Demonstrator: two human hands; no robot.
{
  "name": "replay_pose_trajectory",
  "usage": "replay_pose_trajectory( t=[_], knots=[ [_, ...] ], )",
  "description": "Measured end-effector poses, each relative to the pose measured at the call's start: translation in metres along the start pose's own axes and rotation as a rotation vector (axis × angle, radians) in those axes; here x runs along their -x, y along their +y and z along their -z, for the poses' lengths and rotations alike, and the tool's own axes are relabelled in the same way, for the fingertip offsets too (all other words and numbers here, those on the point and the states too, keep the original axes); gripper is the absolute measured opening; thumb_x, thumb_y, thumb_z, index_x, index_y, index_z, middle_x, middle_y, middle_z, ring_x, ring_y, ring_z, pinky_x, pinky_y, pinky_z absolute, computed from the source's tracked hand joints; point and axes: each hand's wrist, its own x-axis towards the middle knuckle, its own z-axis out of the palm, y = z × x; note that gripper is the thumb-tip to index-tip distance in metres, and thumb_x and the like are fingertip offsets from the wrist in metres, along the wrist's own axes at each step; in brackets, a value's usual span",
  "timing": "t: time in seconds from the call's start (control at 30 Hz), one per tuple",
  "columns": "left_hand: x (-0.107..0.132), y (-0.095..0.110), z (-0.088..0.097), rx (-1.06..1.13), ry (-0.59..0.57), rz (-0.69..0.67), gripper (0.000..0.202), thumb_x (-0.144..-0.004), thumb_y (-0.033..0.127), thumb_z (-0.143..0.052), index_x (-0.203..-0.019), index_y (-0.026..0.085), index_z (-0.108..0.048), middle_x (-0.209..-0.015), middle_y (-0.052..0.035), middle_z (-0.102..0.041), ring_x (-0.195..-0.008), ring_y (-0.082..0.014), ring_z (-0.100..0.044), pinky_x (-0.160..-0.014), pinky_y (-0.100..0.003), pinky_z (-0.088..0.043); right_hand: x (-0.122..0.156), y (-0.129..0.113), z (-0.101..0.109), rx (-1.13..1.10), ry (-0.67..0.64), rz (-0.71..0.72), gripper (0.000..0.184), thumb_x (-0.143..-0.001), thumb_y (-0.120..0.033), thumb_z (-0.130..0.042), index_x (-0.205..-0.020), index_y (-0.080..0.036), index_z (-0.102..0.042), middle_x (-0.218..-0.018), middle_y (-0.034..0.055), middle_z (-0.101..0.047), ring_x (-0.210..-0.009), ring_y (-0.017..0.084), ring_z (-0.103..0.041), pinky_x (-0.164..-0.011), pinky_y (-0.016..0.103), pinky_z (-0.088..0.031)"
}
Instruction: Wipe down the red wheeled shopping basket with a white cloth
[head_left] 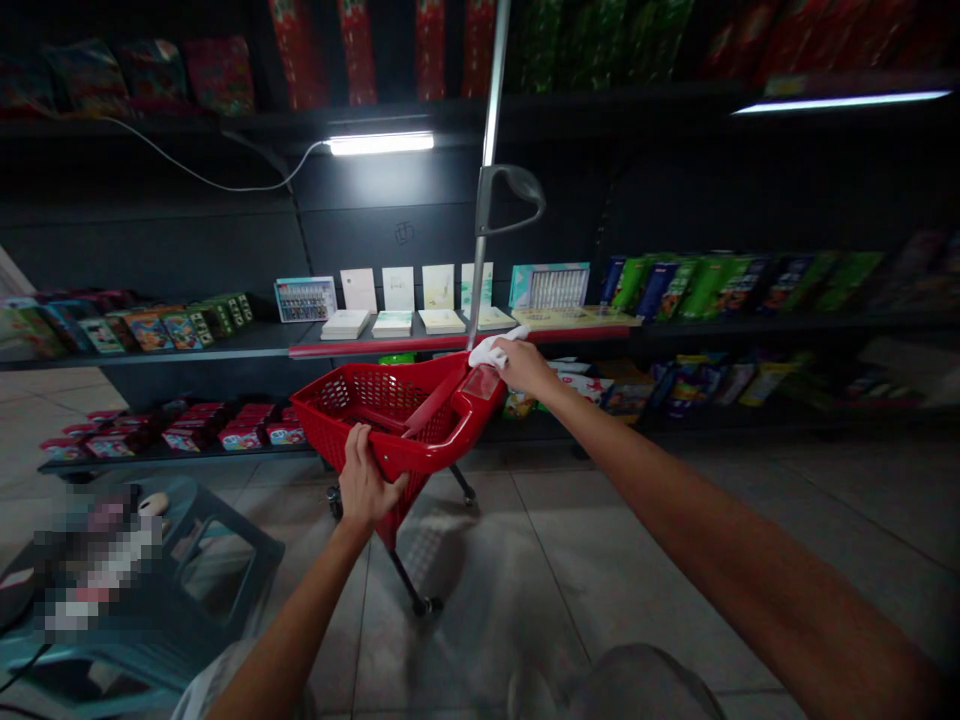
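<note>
A red plastic shopping cart (pixel 435 455) with a perforated basket stands on dark legs with small casters. My left hand (pixel 367 483) holds the near side of its basket, fingertips at the rim and thumb spread against the outer wall. In my right hand (pixel 523 366) is a bunched white cloth (pixel 491 350), pressed to the far end of the cart's handle, next to a clear panel. A metal pole (pixel 491 110) with a dark grey loop (pixel 514 200) rises behind that corner.
Dark shelves (pixel 225 345) behind the cart carry boxes, booklets and bags. A lit tube lamp (pixel 381 144) hangs under the upper shelf, with a white cable. At lower left is a blue-green plastic stool (pixel 225 530) bearing blurred items. Pale tiles (pixel 555 540) cover the floor.
</note>
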Motion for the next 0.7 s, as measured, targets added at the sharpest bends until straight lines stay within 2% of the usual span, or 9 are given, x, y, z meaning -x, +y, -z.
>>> replay_pose_trajectory(
  t=[0.07, 0.17, 0.27, 0.37, 0.47, 0.57, 0.7],
  knots=[
    [0.000, -0.002, 0.002, 0.001, 0.011, 0.003, 0.109, -0.073, 0.045, -0.082, -0.160, 0.016, -0.024, -0.159, -0.0227, -0.039, -0.151, -0.0410, -0.040, -0.117, -0.055, -0.048, 0.024, -0.017, -0.007, -0.025, 0.062, 0.011, 0.026, -0.092, -0.014, -0.056, -0.113, -0.012, -0.070, -0.117, 0.0168, -0.075, -0.103, 0.026, -0.069, -0.091, 0.033, -0.051],
    [0.000, -0.004, 0.005, 0.004, 0.017, -0.001, 0.109, -0.071, 0.043, -0.083, -0.159, 0.016, -0.025, -0.158, -0.0226, -0.040, -0.149, -0.0411, -0.042, -0.117, -0.055, -0.048, 0.075, -0.060, -0.015, -0.135, 0.155, 0.121, 0.026, -0.093, -0.017, -0.056, -0.116, -0.017, -0.069, -0.117, 0.0129, -0.074, -0.112, 0.027, -0.065, -0.097, 0.034, -0.049],
    [0.001, -0.004, 0.008, 0.013, 0.011, 0.005, 0.109, -0.071, 0.040, -0.083, -0.159, 0.016, -0.023, -0.159, -0.0224, -0.040, -0.150, -0.0401, -0.041, -0.116, -0.054, -0.049, 0.121, -0.108, -0.017, -0.224, 0.098, 0.266, 0.023, -0.094, -0.018, -0.056, -0.112, -0.021, -0.069, -0.115, 0.0111, -0.073, -0.115, 0.028, -0.062, -0.099, 0.035, -0.049],
    [0.002, -0.006, 0.012, 0.035, 0.003, 0.026, 0.107, -0.072, 0.038, -0.082, -0.160, 0.019, -0.023, -0.160, -0.0207, -0.040, -0.151, -0.0390, -0.041, -0.113, -0.054, -0.052, 0.143, -0.138, -0.015, -0.256, 0.030, 0.341, 0.019, -0.096, -0.022, -0.056, -0.109, -0.025, -0.070, -0.114, 0.0093, -0.074, -0.115, 0.027, -0.061, -0.100, 0.036, -0.048],
    [0.003, -0.013, 0.018, 0.078, 0.002, 0.037, 0.104, -0.070, 0.038, -0.082, -0.158, 0.021, -0.028, -0.158, -0.0184, -0.044, -0.148, -0.0378, -0.044, -0.111, -0.053, -0.053, 0.141, -0.135, -0.012, -0.263, -0.018, 0.451, 0.024, -0.094, -0.024, -0.059, -0.115, -0.025, -0.071, -0.119, 0.0092, -0.074, -0.116, 0.027, -0.061, -0.101, 0.037, -0.047],
    [0.004, -0.022, 0.023, 0.147, 0.026, 0.009, 0.101, -0.068, 0.036, -0.082, -0.155, 0.022, -0.034, -0.156, -0.0164, -0.048, -0.147, -0.0358, -0.047, -0.115, -0.051, -0.050, 0.126, -0.110, -0.012, -0.194, -0.064, 0.558, 0.028, -0.091, -0.028, -0.062, -0.116, -0.025, -0.074, -0.116, 0.0102, -0.076, -0.115, 0.030, -0.060, -0.105, 0.042, -0.044],
    [0.005, -0.034, 0.029, 0.230, 0.065, -0.028, 0.098, -0.071, 0.040, -0.080, -0.155, 0.020, -0.036, -0.156, -0.0174, -0.047, -0.149, -0.0355, -0.046, -0.119, -0.051, -0.046, 0.099, -0.071, -0.010, -0.174, 0.009, 0.419, 0.026, -0.096, -0.031, -0.054, -0.103, -0.023, -0.077, -0.107, 0.0102, -0.078, -0.104, 0.029, -0.063, -0.101, 0.042, -0.044]
  ],
)
